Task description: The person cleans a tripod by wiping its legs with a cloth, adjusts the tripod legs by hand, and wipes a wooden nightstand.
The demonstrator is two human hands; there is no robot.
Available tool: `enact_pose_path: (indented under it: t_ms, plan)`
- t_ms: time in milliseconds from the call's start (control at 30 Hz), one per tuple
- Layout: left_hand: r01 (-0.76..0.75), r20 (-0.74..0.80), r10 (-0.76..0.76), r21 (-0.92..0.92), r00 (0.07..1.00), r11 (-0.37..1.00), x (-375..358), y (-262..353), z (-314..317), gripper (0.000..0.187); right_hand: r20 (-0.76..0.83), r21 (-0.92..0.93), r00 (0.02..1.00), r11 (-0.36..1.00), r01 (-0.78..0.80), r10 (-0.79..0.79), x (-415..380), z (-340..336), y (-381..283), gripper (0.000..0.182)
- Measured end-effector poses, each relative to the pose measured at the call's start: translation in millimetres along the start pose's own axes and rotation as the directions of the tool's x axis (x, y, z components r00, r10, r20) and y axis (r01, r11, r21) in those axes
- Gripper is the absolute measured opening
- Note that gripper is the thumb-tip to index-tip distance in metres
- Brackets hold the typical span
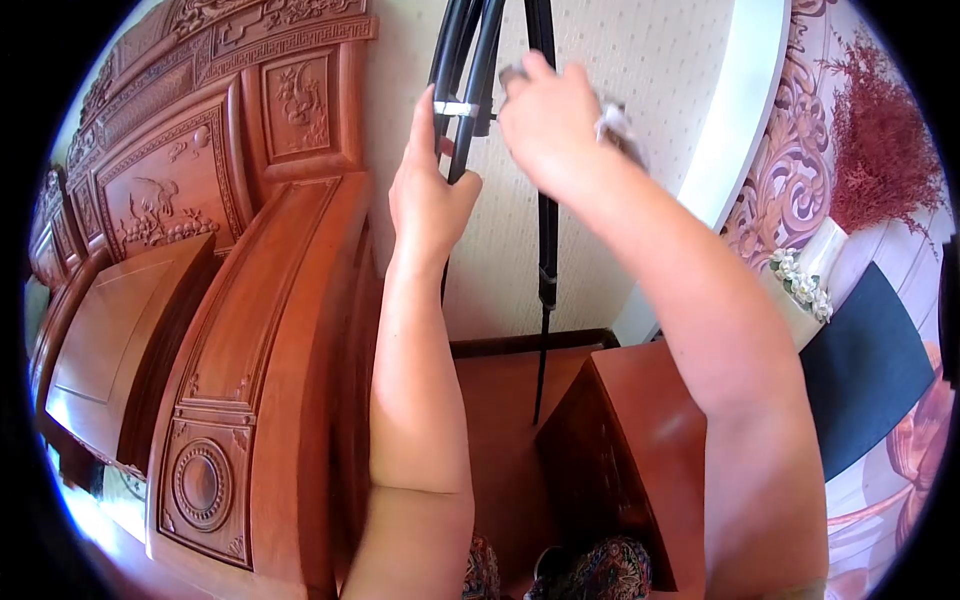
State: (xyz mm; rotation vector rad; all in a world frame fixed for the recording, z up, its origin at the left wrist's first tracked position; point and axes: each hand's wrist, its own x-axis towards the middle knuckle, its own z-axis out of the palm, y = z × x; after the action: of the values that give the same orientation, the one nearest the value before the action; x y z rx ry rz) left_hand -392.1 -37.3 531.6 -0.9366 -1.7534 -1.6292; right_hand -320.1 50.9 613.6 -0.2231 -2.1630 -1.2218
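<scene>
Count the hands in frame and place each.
2. The left hand is on the black stand, upper middle; the right hand, blurred, is just right of it, with a cloth-like piece. No other hand shows.

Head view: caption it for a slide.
Left hand on a black tripod, right hand holding a blurred, cloth-like item, beside carved furniture.

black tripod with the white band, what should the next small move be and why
Probably draw the crumpled pale cloth in the right hand down the slender black tripod leg beside it: the left hand holds the neighbouring black tubes by the narrow white band, and the leg's lower length looks unobstructed. Blur hides whether the cloth touches it.
</scene>
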Motion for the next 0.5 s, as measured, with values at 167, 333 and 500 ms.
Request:
enact_pose_path:
  t_ms: [167, 333, 500]
  plan:
    - [-0.026, -0.018, 0.026, 0.005, 0.999, 1.0, 0, -1, -1, 0.079, -0.32, 0.283, 0.945, 0.959, 0.022, 0.072, -20, 30, 9, 0.022]
    - [-0.016, -0.016, 0.016, -0.006, 1.0, 1.0, 1, -3, 1, 0.078, -0.606, 0.442, 0.749, 0.897, 0.035, 0.269, -33, 56, 4, 0.025]
    - [-0.046, -0.021, 0.047, 0.024, 0.999, 0.999, 1, -6, 2, 0.078, -0.279, 0.334, 0.958, 0.942, 0.035, 0.063, -93, 86, -47, 0.029]
